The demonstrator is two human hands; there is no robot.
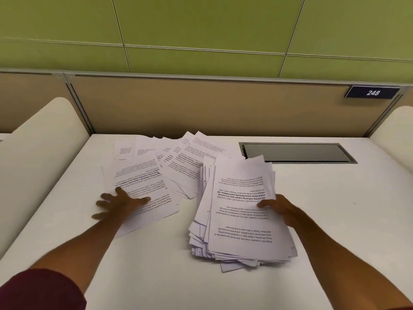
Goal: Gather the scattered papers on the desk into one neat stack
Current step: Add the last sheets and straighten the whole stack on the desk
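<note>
White desk (pixel 156 253): blurred left hand (pixel 120 203) flat, spread on loose sheets (pixel 143 182); right hand (pixel 279 209) grips ragged stack (pixel 241 215), underside hidden

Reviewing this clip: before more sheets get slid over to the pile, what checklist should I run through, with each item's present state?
1. Left hand flat on the loose sheets, fingers spread: ok.
2. Right hand has a grip on the stack at its right edge, thumb on top: ok.
3. Stack edges squared: not ok, corners jut out on its left and near sides.
4. All papers gathered: not ok, a fan of sheets lies farther back.
5. Desk between loose sheets and stack free for sliding: ok.
6. Fingers beneath the stack: cannot tell, hidden.
</note>
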